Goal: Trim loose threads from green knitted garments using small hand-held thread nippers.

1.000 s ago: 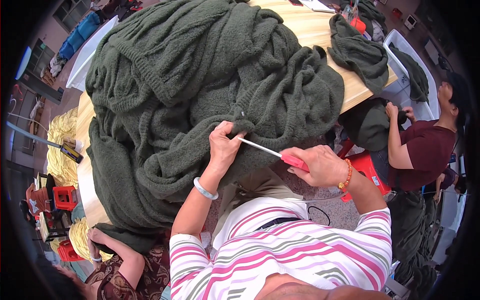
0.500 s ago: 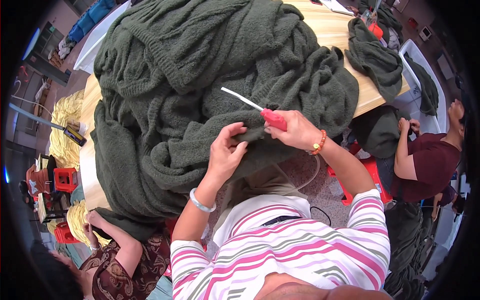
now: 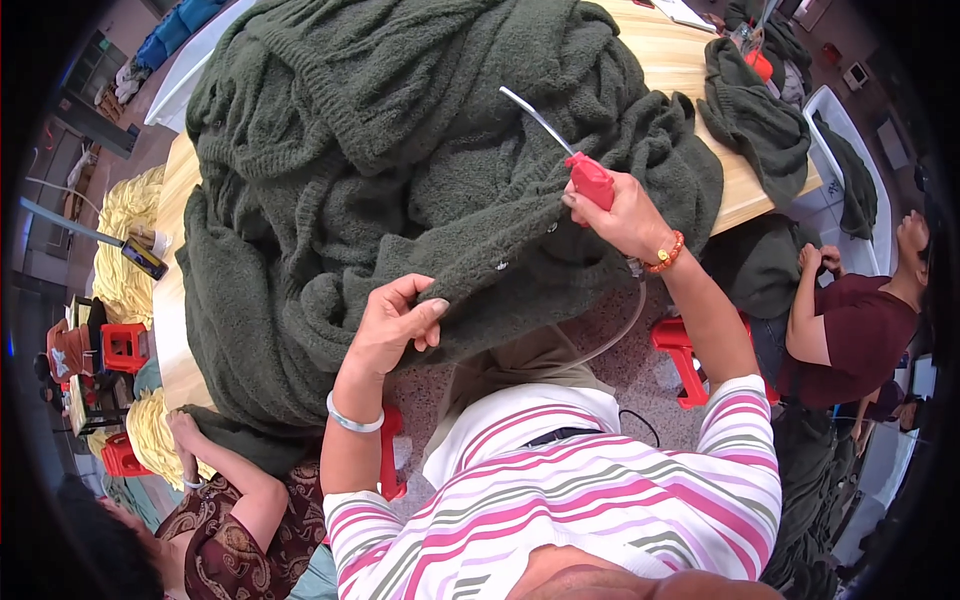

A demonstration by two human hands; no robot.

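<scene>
A dark green knitted cardigan (image 3: 540, 288) is stretched at the near edge of the table, with small shiny buttons (image 3: 502, 266) along its upper band. At the left end of that band, my left hand (image 3: 395, 322) pinches the fabric between thumb and fingers. My right hand (image 3: 632, 222) grips a red-handled air blow gun (image 3: 590, 180), its long thin metal nozzle slanting up and left over the cloth. From below this hand a clear hose (image 3: 632, 318) curves down. Whether the right fingers also hold the band is hard to tell.
Dark green knitwear (image 3: 400, 110) is heaped across the wooden table (image 3: 748, 200). A co-worker in maroon (image 3: 850, 325) sits at right, another in a patterned top (image 3: 240, 525) at lower left. A white bin (image 3: 880, 190), red stools (image 3: 125, 347) and yellow fabric (image 3: 130, 265) stand around.
My hands have moved apart: the left down and left, the right up and right with the blow gun. The cardigan's buttoned band is now pulled out straight and visible.
</scene>
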